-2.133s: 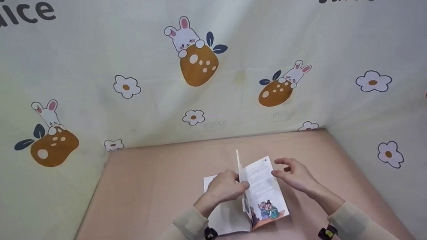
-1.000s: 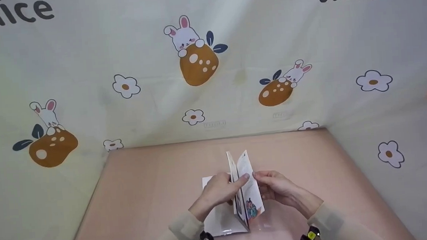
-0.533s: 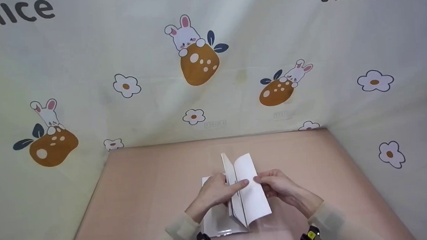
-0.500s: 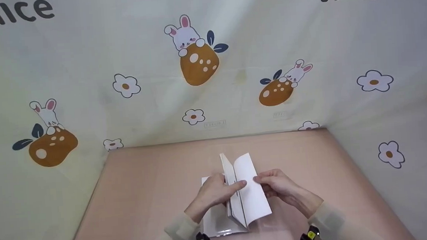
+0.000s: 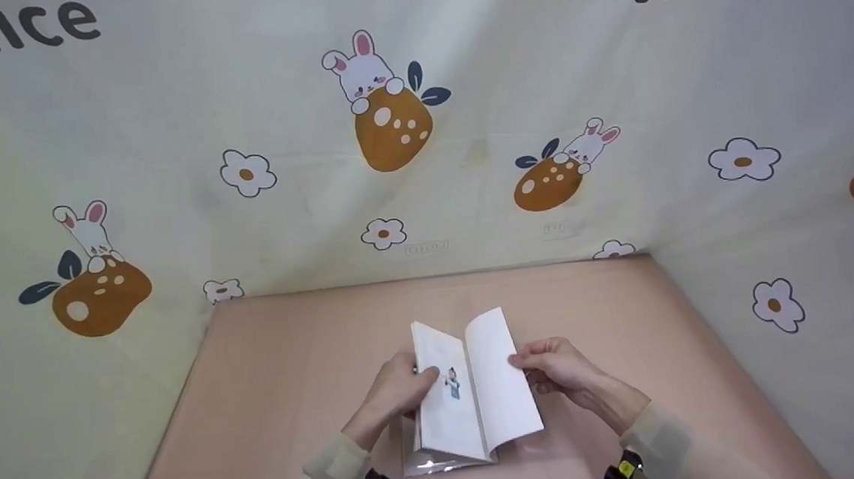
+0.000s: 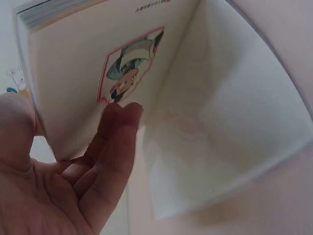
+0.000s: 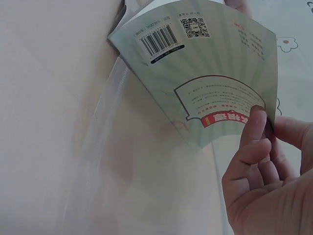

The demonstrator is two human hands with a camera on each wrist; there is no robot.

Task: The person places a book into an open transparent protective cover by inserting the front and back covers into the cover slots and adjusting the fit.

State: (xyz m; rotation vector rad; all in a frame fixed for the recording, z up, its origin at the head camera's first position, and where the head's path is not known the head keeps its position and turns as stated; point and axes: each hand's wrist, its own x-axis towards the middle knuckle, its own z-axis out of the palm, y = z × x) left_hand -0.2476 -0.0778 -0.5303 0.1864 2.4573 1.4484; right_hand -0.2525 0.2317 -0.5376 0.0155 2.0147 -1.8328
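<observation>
An open book (image 5: 451, 418) stands half-raised between my hands in the head view. Its left page bears a small figure; its right inner side is plain white. My left hand (image 5: 392, 388) pinches the page stack at its left edge, thumb on the figure page. In the left wrist view, its fingers (image 6: 117, 147) touch a page with a red-framed picture behind the stack. My right hand (image 5: 567, 369) pinches the right edge of the book between thumb and finger. The right wrist view shows this as the green back cover (image 7: 161, 68) with a barcode, bent in a curve.
Under the book is a clear, glossy plastic sheet (image 7: 105, 103) that spreads over the pinkish tabletop (image 5: 292, 354). Pale cloth walls (image 5: 304, 203) printed with rabbits and flowers rise behind and at both sides. Dark camera mounts (image 5: 624, 472) sit on the wrists.
My right hand, apart from the book at first, has taken hold of its right edge. My left hand has moved left with the page stack, spreading the book wider and baring the figure page.
</observation>
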